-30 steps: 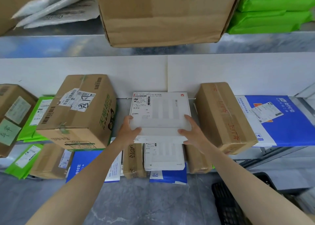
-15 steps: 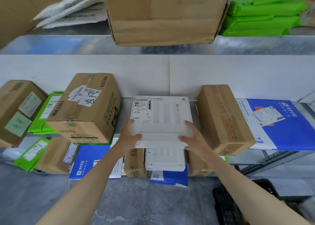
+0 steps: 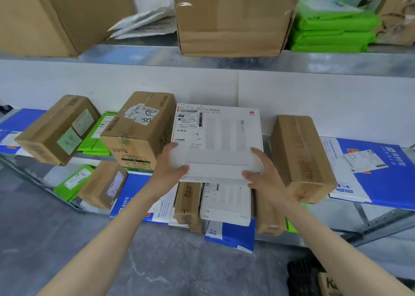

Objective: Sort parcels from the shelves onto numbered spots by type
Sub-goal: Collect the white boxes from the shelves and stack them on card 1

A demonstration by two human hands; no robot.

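Middle shelf (image 3: 266, 140), 12 o'clock: white box (image 3: 219, 138) now raised off it (was flat a second ago), fingers (image 3: 180, 169) of left hand (image 3: 167, 172) and right hand (image 3: 267, 174) grasping its near corners; carry to spot next.

I grip the white box (image 3: 219, 138) at its near corners, left hand (image 3: 167, 171) and right hand (image 3: 267, 175), thumbs on top. The labelled carton (image 3: 139, 134) sits at its 9 o'clock, the taped carton (image 3: 301, 156) at 3 o'clock, and 1 big carton (image 3: 231, 19) at 12 o'clock.
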